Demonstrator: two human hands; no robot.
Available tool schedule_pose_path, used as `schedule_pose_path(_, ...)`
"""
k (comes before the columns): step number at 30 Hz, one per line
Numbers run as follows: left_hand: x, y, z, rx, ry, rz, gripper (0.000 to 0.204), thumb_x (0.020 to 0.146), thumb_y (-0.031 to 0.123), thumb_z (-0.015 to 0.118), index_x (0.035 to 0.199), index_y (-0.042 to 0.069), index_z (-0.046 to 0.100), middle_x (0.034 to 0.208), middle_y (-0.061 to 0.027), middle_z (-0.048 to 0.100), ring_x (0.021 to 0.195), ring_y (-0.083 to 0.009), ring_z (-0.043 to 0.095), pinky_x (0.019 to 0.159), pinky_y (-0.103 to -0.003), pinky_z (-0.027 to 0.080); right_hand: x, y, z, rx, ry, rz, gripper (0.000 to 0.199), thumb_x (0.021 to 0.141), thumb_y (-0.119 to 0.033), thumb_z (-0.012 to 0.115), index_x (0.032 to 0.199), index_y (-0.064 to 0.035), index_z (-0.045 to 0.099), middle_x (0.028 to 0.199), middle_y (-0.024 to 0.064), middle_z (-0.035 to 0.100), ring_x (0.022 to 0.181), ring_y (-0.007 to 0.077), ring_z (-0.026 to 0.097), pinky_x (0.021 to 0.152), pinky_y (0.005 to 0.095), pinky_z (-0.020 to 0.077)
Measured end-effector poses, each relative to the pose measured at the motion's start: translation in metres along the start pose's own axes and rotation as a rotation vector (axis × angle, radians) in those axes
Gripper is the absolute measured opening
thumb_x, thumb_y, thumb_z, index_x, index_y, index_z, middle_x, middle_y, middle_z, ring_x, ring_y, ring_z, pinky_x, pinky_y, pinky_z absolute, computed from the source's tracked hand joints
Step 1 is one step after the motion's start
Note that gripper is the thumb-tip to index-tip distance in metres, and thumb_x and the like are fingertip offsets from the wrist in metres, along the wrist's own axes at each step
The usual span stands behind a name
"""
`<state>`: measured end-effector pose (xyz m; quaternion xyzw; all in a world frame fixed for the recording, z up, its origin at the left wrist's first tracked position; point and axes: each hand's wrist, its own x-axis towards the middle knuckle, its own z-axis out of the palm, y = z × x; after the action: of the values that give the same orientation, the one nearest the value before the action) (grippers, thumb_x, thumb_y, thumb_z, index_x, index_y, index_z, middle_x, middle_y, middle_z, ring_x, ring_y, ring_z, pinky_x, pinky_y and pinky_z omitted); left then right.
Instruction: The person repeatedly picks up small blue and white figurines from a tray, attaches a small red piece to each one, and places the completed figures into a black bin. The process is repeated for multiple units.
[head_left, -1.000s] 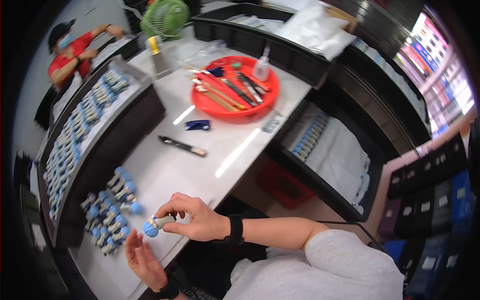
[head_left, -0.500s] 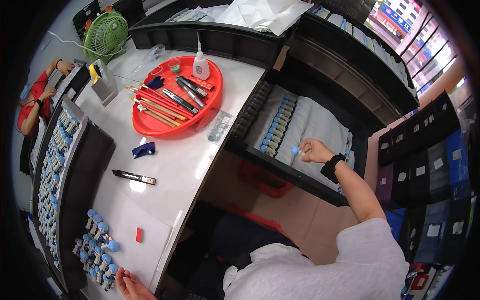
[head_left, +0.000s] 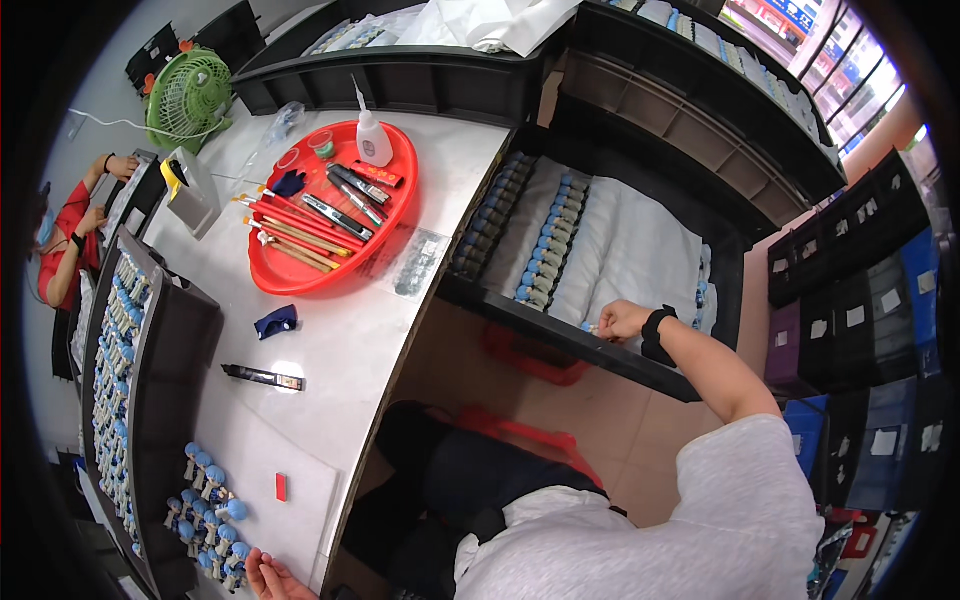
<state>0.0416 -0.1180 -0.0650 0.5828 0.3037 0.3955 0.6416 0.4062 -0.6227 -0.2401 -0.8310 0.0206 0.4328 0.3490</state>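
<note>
The right hand [head_left: 622, 318] pinches a small blue-headed figurine [head_left: 589, 327] between its fingertips, holding it low at the near side of a black tray [head_left: 540, 325] lined with white cloth [head_left: 650, 240]; the fingers hide most of the figurine's body, and whether it rests on the cloth cannot be told. A black wristband [head_left: 655, 335] circles that wrist. Left of the held figurine, inside the same tray, a row of blue-headed figurines [head_left: 550, 240] lies packed side by side, with a darker row [head_left: 492, 215] beyond it along the tray's left side. The left hand [head_left: 275, 577], partly cut off by the lower edge, lies with its fingers loosely bent and nothing visible in its grasp, just beside a cluster of similar figurines [head_left: 210, 520] on the white counter [head_left: 340, 350]; whether it touches them is unclear. Near the cluster lie a small red block [head_left: 281, 487] and a slim black tool [head_left: 262, 377], with a crumpled dark blue piece [head_left: 276, 321] farther up. Beyond that, a round red tray [head_left: 275, 281] holds brushes [head_left: 310, 225] and a white squeeze bottle [head_left: 374, 142]. Along the counter's left side stands a dark bin [head_left: 165, 400] filled with more figurines, and a co-worker in red [head_left: 68, 240] sits past it, near a green fan [head_left: 188, 100].
</note>
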Motion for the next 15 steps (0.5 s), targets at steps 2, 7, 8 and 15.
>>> schedule_pose_path(2, 0.0, -0.002, -0.002, -0.009, 0.007, 0.001, 0.02, 0.088, 0.002, 0.049, 0.106, -0.006, 0.052, 0.099, -0.0125, 0.056, 0.089, -0.0181, 0.052, 0.078, -0.028, 0.043, 0.002, -0.005, 0.001, -0.069, 0.017, 0.002, 0.009, 0.072, -0.008, 0.066, 0.073, -0.0011, 0.061, 0.067, 0.0094, 0.062, 0.059, 0.0146, 0.061, 0.051, 0.0282, 0.0504)
schedule_pose_path(7, 0.008, -0.01, -0.018, -0.003, -0.01, 0.021, 0.03, 0.091, 0.008, 0.048, 0.12, 0.001, 0.046, 0.118, -0.0081, 0.05, 0.103, -0.0138, 0.049, 0.088, -0.024, 0.04, 0.026, -0.004, 0.002, -0.292, 0.047, -0.087, 0.014, 0.073, -0.009, 0.054, 0.071, -0.0033, 0.066, 0.063, 0.0106, 0.063, 0.053, 0.0205, 0.061, 0.051, 0.0323, 0.0491)
schedule_pose_path(8, 0.004, -0.018, -0.025, 0.009, 0.079, -0.012, 0.027, 0.088, 0.004, 0.049, 0.115, -0.001, 0.049, 0.114, -0.0088, 0.052, 0.098, -0.0138, 0.051, 0.085, -0.024, 0.041, 0.022, -0.002, 0.0, -0.358, 0.063, -0.072, 0.018, 0.074, -0.013, 0.052, 0.074, -0.0038, 0.067, 0.066, 0.0119, 0.065, 0.056, 0.0213, 0.063, 0.053, 0.0332, 0.0494)
schedule_pose_path(15, 0.0, 0.0, -0.004, -0.071, 0.098, -0.022, 0.021, 0.08, -0.005, 0.056, 0.101, -0.003, 0.059, 0.098, -0.0095, 0.061, 0.085, -0.0145, 0.059, 0.076, -0.024, 0.047, 0.016, -0.002, -0.019, -0.524, 0.059, -0.063, 0.017, 0.076, -0.013, 0.06, 0.067, 0.0017, 0.062, 0.059, 0.0117, 0.06, 0.052, 0.0181, 0.059, 0.05, 0.0324, 0.0464)
